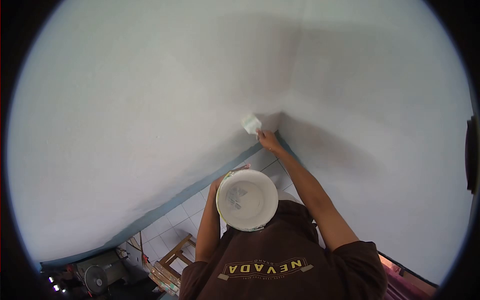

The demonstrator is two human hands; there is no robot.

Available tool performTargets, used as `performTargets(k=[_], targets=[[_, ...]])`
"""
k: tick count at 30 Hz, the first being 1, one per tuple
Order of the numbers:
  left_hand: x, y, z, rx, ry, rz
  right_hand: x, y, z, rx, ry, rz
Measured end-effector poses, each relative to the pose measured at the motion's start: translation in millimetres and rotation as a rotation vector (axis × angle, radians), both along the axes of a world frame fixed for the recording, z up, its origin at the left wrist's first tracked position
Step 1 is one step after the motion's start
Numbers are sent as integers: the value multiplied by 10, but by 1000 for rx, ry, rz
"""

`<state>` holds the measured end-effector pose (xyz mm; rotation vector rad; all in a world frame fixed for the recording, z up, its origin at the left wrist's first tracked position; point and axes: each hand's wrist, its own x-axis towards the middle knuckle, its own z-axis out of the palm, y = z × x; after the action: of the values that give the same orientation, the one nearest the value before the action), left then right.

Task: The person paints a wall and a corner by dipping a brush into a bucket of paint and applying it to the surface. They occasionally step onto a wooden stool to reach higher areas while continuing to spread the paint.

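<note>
My right hand [269, 141] is closed round the handle of a paintbrush [251, 123], out in front of me near the corner of the room. The wide, pale, paint-covered brush head overlaps the left wall [125, 115] in this view. Against my chest is a white bucket [247, 200] with paint smears along its rim and whitish paint inside. My left hand [231, 175] wraps round the bucket's far left side, partly hidden by it, with fingertips showing past the rim.
A blue-grey band [170, 205] runs along the foot of the left wall, above white floor tiles [177, 216]. A wooden frame [176, 255] stands at lower left, with a fan [96, 279] beyond it. The right wall [395, 140] meets the left in the corner.
</note>
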<state>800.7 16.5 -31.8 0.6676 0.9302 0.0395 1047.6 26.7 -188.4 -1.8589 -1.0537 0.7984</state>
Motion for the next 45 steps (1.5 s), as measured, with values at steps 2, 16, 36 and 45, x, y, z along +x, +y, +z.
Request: performTargets(k=[2,16,36,45], targets=[[18,33,134,3,3,70,-1,77,132,-120,68,3],[12,37,322,-63,33,-86,-202,31,2314,446,9,-14],[14,-291,879,158,-139,156,-141,87,2660,509,-76,-30],[-100,-274,434,4,-312,161,127,-85,785,-356,330,-3]])
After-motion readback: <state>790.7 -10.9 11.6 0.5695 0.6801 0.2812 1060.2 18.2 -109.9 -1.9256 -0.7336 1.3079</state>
